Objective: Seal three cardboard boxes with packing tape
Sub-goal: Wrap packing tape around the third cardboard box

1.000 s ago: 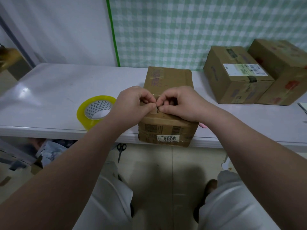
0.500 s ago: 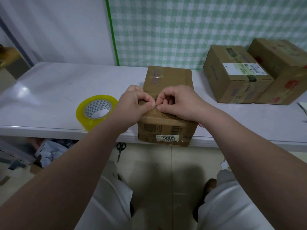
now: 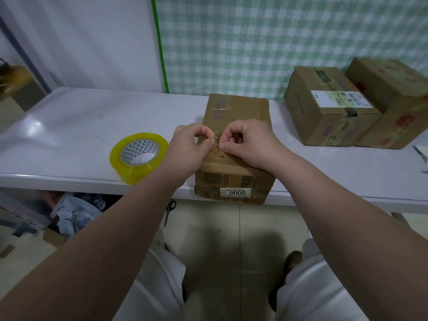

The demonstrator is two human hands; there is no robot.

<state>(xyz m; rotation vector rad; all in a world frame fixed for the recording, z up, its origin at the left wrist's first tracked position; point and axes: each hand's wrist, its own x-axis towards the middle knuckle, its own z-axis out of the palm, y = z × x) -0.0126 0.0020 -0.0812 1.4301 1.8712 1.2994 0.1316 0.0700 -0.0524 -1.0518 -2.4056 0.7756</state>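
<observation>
A white label (image 3: 235,192) on the near box's (image 3: 240,112) front reads "5005".

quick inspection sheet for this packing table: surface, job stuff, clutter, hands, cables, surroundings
surface: white table, glossy, with light glare at the left
job's things: labelled box at the front edge; tape roll lying flat to its left; second box and third box side by side at the right rear
clutter: white item at the right edge, cut off, cannot tell what
hands: left hand and right hand pinch what looks like a clear tape strip over the labelled box
cables: nothing seen
surroundings: scissors on the floor; crumpled material under the table; checked curtain behind
</observation>
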